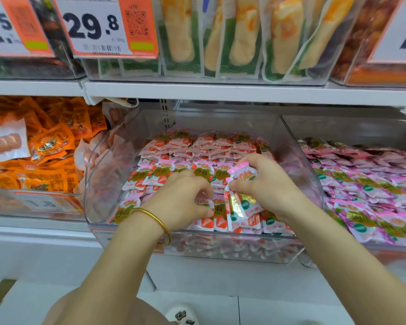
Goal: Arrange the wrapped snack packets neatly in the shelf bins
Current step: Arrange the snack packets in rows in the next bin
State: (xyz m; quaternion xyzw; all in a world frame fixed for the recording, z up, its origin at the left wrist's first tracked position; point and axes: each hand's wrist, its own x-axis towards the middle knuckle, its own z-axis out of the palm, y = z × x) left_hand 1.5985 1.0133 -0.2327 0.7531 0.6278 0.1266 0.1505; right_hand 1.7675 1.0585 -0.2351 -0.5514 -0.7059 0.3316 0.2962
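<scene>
A clear plastic shelf bin (99, 174) in the middle holds rows of small pink, white and red wrapped snack packets (204, 144). Both my hands are inside its front half. My left hand (183, 198), with a gold bangle on the wrist, curls its fingers over a packet lying near the front row. My right hand (265, 181) grips a bunched stack of packets (242, 202) standing on edge, one pink-topped packet sticking up above the thumb. The packets under my palms are hidden.
To the right is another clear bin of pink and purple packets (373, 191). At the left, a bin holds orange packets (49, 158) and sausage packs. An upper shelf (220, 90) hangs just above, with a 29.8 price tag (106, 26) and tall green-and-yellow packs.
</scene>
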